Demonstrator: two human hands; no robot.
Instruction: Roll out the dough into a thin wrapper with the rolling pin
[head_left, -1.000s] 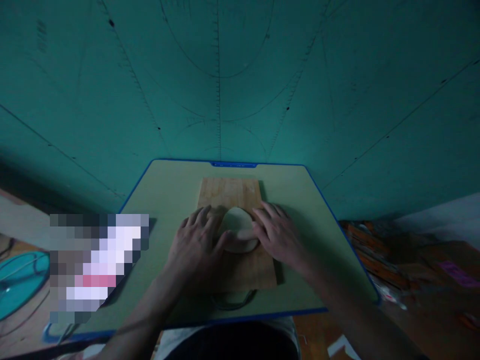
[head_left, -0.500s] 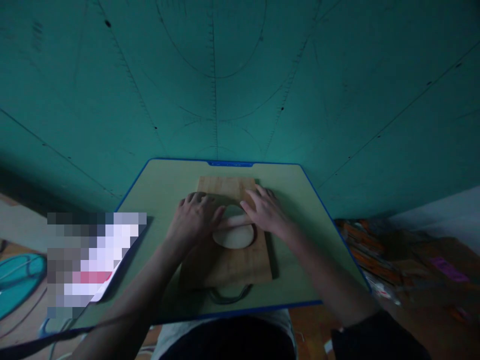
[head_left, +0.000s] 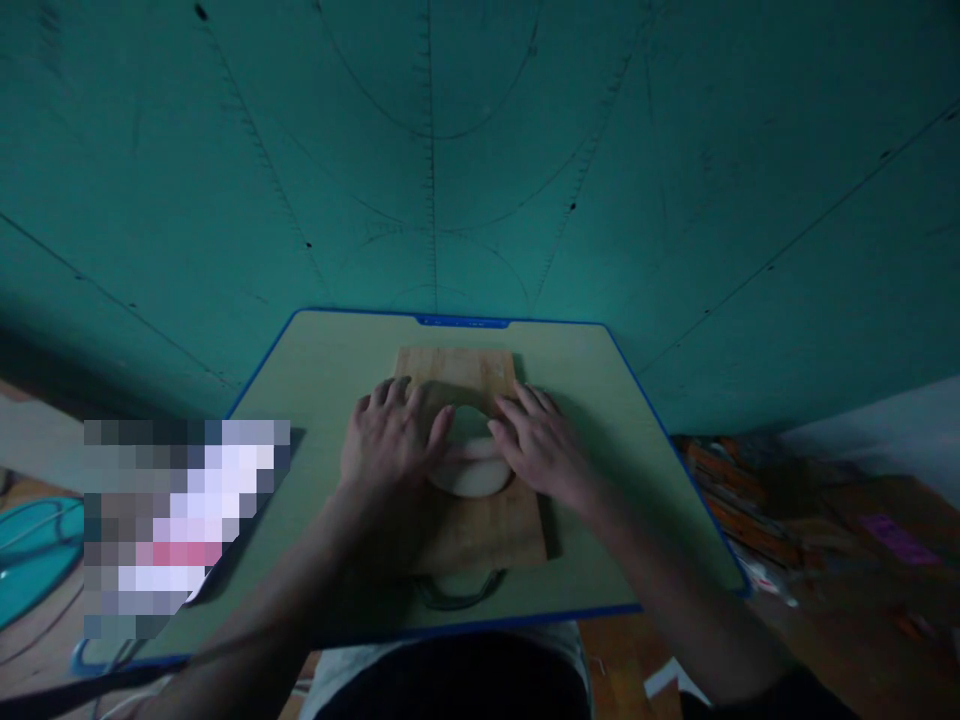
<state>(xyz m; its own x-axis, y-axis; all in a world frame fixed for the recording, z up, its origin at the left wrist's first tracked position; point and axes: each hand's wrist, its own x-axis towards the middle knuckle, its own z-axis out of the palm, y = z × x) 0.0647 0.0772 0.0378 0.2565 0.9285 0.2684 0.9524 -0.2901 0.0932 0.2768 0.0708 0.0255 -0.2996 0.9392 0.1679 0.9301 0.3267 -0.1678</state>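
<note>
A light rolling pin (head_left: pixel 474 449) lies crosswise over a flat, round piece of pale dough (head_left: pixel 471 480) on a wooden cutting board (head_left: pixel 480 535). My left hand (head_left: pixel 391 432) rests palm down over the pin's left end, fingers stretched forward and thumb apart. Over the right end lies my right hand (head_left: pixel 541 440), also palm down, with its fingers extended toward the board's far right edge. Both palms hide the pin's ends. Dough shows on the near and far sides of the pin.
The board lies on a pale folding table (head_left: pixel 330 350) with a blue rim; a dark handle (head_left: pixel 459 598) shows at its near end. To the left is a blurred-out flat object (head_left: pixel 202 510). A green wall (head_left: pixel 480 180) stands behind, with clutter (head_left: pixel 757 510) on the right.
The rolling pin has shifted slightly toward me over the dough, and my right hand has drawn back a little with it. The view has tilted slightly.
</note>
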